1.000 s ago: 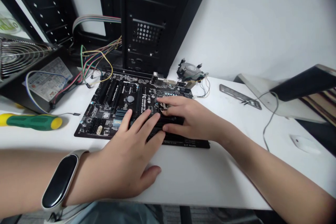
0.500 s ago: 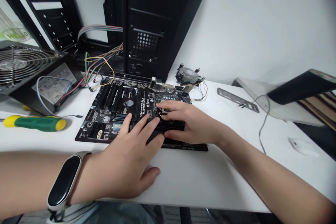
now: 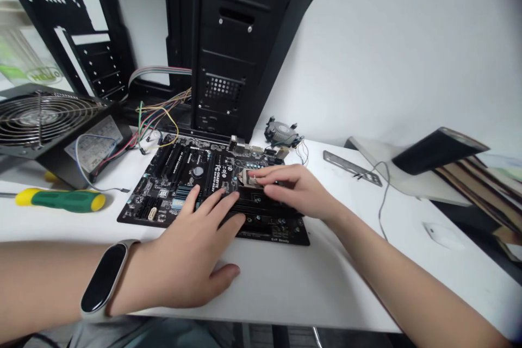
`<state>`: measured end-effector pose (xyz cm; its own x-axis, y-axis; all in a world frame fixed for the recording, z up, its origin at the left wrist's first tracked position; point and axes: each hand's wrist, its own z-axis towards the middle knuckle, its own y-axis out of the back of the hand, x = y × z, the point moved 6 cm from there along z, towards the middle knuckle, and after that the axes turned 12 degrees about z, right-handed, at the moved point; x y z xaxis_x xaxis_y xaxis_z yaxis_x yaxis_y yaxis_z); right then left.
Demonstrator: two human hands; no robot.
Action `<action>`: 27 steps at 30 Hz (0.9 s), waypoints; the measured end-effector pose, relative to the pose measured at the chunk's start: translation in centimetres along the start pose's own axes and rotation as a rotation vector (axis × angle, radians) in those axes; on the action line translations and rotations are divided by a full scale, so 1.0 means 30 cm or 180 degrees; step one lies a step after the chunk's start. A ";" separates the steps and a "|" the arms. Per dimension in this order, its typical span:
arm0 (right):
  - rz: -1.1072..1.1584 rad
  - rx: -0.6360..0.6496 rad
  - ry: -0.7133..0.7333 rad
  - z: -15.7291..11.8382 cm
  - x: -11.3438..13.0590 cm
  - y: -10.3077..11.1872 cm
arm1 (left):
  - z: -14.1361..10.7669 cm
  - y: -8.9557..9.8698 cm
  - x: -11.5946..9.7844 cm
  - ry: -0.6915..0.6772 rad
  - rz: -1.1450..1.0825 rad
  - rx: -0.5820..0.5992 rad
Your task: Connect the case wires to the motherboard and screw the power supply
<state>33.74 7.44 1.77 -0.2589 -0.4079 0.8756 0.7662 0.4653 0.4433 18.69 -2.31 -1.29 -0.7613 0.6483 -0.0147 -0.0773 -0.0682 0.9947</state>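
Observation:
A black Gigabyte motherboard lies flat on the white desk. My left hand rests across its front edge, palm down and fingers spread. Its fingertips touch the board near the blue heatsink and the black memory slots, and it holds nothing. My right hand reaches in from the right, with index and middle fingers stretched over the metal CPU socket. Its thumb sits a little apart from them, just in front of the socket. The fingers cover the socket's right part, and no held object shows.
A black computer case stands behind the board. Left are a power supply with loose wires and a green-yellow screwdriver. Right are a cooler fan, a metal I/O plate, a thin cable and a white mouse.
My right hand's fingers have drawn closer together and shifted back and right, uncovering part of the CPU socket. My left hand stays spread on the board. The view has tilted slightly.

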 end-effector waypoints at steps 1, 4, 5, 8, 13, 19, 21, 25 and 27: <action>0.0182 -0.0245 -0.0102 0.001 -0.003 0.017 | 0.000 0.001 0.002 0.0027 0.0002 0.0008; 0.0688 -0.0805 -0.0240 0.005 -0.011 0.059 | 0.002 0.004 0.005 0.0061 -0.0011 0.0064; 0.0820 -0.0896 -0.0262 0.007 -0.016 0.069 | 0.002 0.005 0.005 0.0057 -0.0016 0.0079; 0.0829 -0.1008 -0.0452 0.010 -0.038 0.098 | 0.004 0.006 0.004 0.0045 -0.0009 0.0104; -0.0554 -0.0570 -0.0773 0.003 -0.034 0.106 | 0.002 0.006 0.004 0.0040 0.0024 0.0108; -0.2076 -0.0303 -0.0908 -0.003 -0.010 0.063 | 0.000 0.005 0.003 0.0052 0.0031 0.0102; -0.2015 -0.0527 -0.0944 -0.004 -0.010 0.071 | 0.002 0.003 0.004 0.0060 0.0012 0.0131; -0.1704 -0.0936 -0.0835 -0.008 -0.013 0.104 | 0.006 -0.001 0.002 0.0045 -0.0033 0.0238; -0.1408 -0.1201 -0.0698 -0.012 -0.011 0.127 | 0.006 -0.003 0.004 0.0059 -0.0017 0.0264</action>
<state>36.95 9.05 3.09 -0.6836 -0.3090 0.6612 0.7033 -0.0369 0.7099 18.74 -2.09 -1.35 -0.7728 0.6343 -0.0213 -0.0284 -0.0011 0.9996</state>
